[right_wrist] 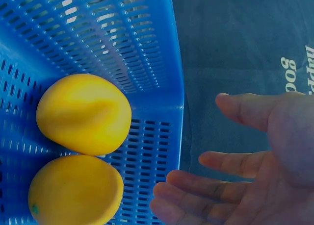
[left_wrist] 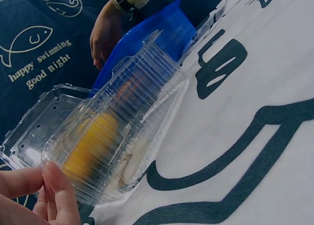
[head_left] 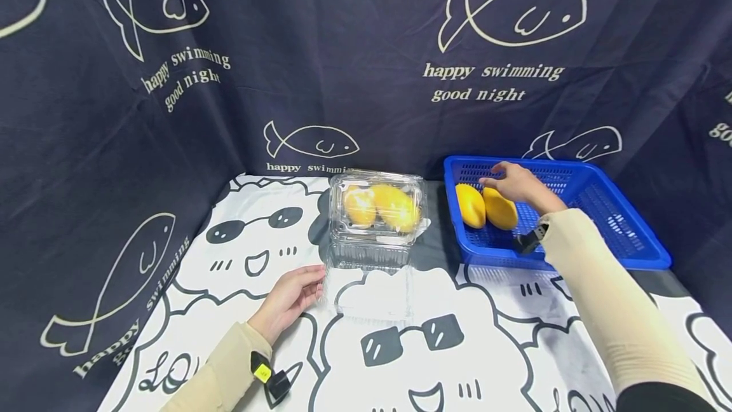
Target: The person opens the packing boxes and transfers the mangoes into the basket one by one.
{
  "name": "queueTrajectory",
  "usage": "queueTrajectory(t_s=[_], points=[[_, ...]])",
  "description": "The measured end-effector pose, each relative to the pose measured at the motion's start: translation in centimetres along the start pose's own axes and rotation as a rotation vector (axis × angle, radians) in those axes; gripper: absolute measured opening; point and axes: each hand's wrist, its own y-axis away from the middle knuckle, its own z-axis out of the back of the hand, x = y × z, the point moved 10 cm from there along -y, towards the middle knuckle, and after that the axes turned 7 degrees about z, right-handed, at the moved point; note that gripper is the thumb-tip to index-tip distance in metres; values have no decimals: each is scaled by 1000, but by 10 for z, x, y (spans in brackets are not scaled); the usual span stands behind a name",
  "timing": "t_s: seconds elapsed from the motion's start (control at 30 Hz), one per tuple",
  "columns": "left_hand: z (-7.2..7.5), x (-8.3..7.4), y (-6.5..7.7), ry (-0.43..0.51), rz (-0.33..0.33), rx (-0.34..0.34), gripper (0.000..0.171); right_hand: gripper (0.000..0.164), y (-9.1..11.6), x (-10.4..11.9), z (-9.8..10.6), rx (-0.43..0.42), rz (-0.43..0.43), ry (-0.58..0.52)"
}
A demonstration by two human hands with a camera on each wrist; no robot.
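Two yellow mangoes (head_left: 470, 206) lie side by side at the left end of a blue plastic basket (head_left: 595, 259). Over the basket's back left part is my right hand (right_wrist: 245, 171), its fingers spread and apart from the mangoes; nothing is in it. Yellow mangoes (head_left: 394, 205) also show through a clear plastic fruit box (head_left: 372, 237) left of the basket. Toward me extends a see-through plastic section (head_left: 372, 294). At its left edge my left hand (head_left: 291, 297) pinches the plastic between thumb and fingers, as the left wrist view shows.
A white cloth (head_left: 251, 240) with black cartoon drawings covers the table. Dark blue fabric (head_left: 377, 81) with fish prints stands behind and at both sides. The basket's raised walls (head_left: 452, 221) rise close to the right of the plastic box.
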Motion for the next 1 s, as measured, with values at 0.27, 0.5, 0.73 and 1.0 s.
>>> queueTrajectory(t_s=[0.27, 0.5, 0.73, 1.0], points=[[0, 1, 0, 3, -8, -2, 42, 75, 6, 9, -3, -21, 56, 15], [0, 1, 0, 2, -2, -4, 43, 68, 11, 20, -3, -50, 113, 24], [-1, 0, -1, 8, -4, -2, 42, 66, 19, 33, -8, -49, 167, -3], [0, 1, -1, 6, -9, -7, 41, 64, 27, 42, -14, -63, 200, -20]])
